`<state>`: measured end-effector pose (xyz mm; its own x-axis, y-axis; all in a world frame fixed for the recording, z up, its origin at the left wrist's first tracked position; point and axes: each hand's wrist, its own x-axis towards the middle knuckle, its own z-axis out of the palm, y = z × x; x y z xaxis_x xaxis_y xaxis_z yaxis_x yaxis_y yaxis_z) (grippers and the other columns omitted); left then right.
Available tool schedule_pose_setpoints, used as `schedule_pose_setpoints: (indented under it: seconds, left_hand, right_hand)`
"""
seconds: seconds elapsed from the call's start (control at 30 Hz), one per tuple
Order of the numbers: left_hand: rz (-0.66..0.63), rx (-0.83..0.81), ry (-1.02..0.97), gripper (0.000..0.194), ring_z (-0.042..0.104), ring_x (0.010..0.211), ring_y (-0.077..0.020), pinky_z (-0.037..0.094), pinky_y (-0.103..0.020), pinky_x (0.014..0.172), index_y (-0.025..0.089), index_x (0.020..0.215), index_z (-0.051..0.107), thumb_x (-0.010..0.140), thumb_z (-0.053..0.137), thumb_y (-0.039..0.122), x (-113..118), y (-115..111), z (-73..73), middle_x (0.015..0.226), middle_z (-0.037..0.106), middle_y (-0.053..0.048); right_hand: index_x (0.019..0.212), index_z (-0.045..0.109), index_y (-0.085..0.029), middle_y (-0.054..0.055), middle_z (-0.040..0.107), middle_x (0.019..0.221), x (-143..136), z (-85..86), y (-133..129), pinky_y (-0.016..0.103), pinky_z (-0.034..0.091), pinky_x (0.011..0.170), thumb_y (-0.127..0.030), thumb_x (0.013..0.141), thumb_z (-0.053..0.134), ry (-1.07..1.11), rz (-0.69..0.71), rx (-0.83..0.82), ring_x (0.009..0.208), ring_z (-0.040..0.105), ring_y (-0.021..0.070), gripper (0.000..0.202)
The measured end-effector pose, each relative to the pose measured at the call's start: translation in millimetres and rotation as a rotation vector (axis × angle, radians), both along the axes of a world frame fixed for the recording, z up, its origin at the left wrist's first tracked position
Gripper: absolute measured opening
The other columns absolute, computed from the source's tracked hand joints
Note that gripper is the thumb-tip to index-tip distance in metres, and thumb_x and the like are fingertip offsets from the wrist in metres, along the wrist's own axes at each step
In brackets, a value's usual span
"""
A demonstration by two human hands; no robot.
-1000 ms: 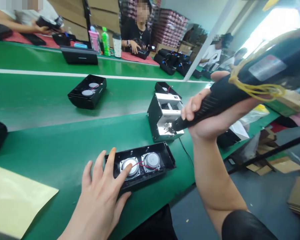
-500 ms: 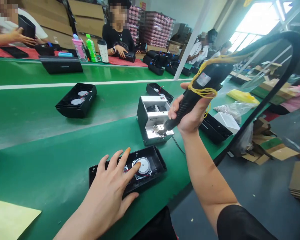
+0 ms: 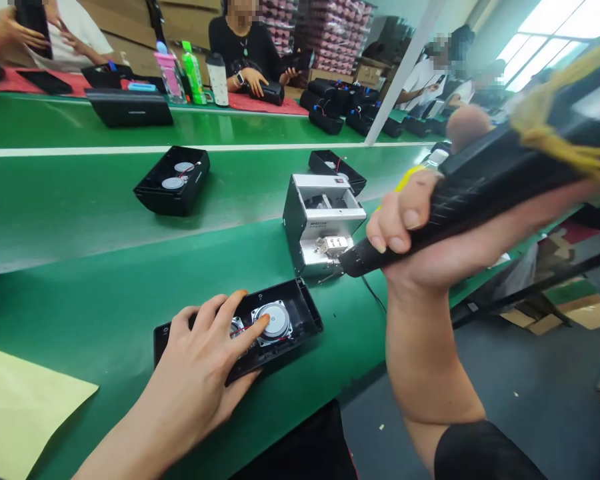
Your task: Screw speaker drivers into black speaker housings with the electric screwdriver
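My left hand (image 3: 203, 360) holds a black speaker housing (image 3: 306, 312) on the green bench, thumb along its near side and fingers reaching across the opening. Inside, a round silver speaker driver (image 3: 280, 321) faces up, touched by the index fingertip. A second driver is partly covered by the fingers. Wrapped in my right hand (image 3: 430, 260) is a black electric screwdriver (image 3: 473, 190) with yellow cord tied round it. It tilts down to the left, its thin bit near the front of a silver-and-black screw feeder (image 3: 325, 223). Whether a screw sits on the bit cannot be made out.
Two open speaker housings, one at the left (image 3: 173, 180) and one behind the feeder (image 3: 337, 167), lie farther back. Yellow paper (image 3: 27, 407) covers the near left corner. Co-workers handle black housings across the bench (image 3: 230, 250). A white post (image 3: 405, 73) rises beyond the feeder.
My right hand has swung the screwdriver to a flatter tilt, and its bit has come away from the feeder's front outlet. My left hand stays on the housing. The view has shifted slightly.
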<state>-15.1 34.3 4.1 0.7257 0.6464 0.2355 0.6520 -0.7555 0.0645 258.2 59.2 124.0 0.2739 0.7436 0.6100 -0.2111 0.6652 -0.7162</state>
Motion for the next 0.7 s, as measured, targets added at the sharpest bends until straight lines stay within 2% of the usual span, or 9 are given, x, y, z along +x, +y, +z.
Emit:
schedule_pose_setpoints:
  seconds: [0.07, 0.13, 0.27, 0.5, 0.7]
  left_hand:
    - [-0.002, -0.002, -0.004, 0.054, 0.052, 0.133, -0.046, 0.046, -0.066, 0.097, 0.033, 0.141, 0.065, 0.088, 0.068, 0.029, 0.2, -0.2, 0.0, 0.156, 0.05, -0.021]
    - [-0.001, -0.009, -0.01, 0.052, 0.052, 0.133, -0.0463, 0.045, -0.067, 0.097, 0.032, 0.14, 0.066, 0.088, 0.068, 0.03, 0.7, 0.0, -0.2, 0.155, 0.05, -0.021]
    - [0.009, -0.04, -0.011, 0.053, 0.052, 0.133, -0.0457, 0.045, -0.067, 0.098, 0.034, 0.14, 0.066, 0.088, 0.069, 0.032, 1.3, -0.1, -0.5, 0.156, 0.05, -0.02]
    - [0.018, -0.061, -0.001, 0.056, 0.052, 0.132, -0.0461, 0.044, -0.067, 0.098, 0.034, 0.141, 0.066, 0.086, 0.072, 0.034, 2.0, -0.9, 2.5, 0.155, 0.051, -0.02]
    - [0.026, -0.071, 0.011, 0.055, 0.053, 0.132, -0.0456, 0.044, -0.066, 0.098, 0.034, 0.139, 0.066, 0.085, 0.073, 0.035, 1.9, -0.9, 4.0, 0.155, 0.05, -0.02]
  right_hand:
    - [0.105, 0.074, -0.028, -0.007, 0.054, 0.054, -2.3, 6.7, -11.1, 0.024, 0.038, 0.033, -0.077, 0.079, 0.076, 0.022, 0.083, -0.064, 0.037, 0.045, 0.0109, 0.056]
    - [0.104, 0.075, -0.029, -0.006, 0.059, 0.056, -2.2, 6.0, -19.7, 0.026, 0.044, 0.036, -0.069, 0.084, 0.076, -0.004, 0.194, -0.101, 0.038, 0.051, 0.0127, 0.045]
    - [0.115, 0.076, -0.031, -0.005, 0.064, 0.057, -5.5, -14.0, -27.2, 0.026, 0.05, 0.038, -0.062, 0.088, 0.077, -0.032, 0.346, -0.103, 0.039, 0.054, 0.0138, 0.041]
    - [0.11, 0.075, -0.029, -0.006, 0.059, 0.053, -29.8, -59.1, -20.6, 0.023, 0.045, 0.034, -0.067, 0.088, 0.073, 0.15, 0.371, -0.156, 0.036, 0.047, 0.0123, 0.044]
    - [0.109, 0.077, -0.025, -0.005, 0.058, 0.051, -35.4, -68.6, -19.4, 0.023, 0.043, 0.032, -0.063, 0.087, 0.076, 0.184, 0.336, -0.184, 0.033, 0.043, 0.0118, 0.043]
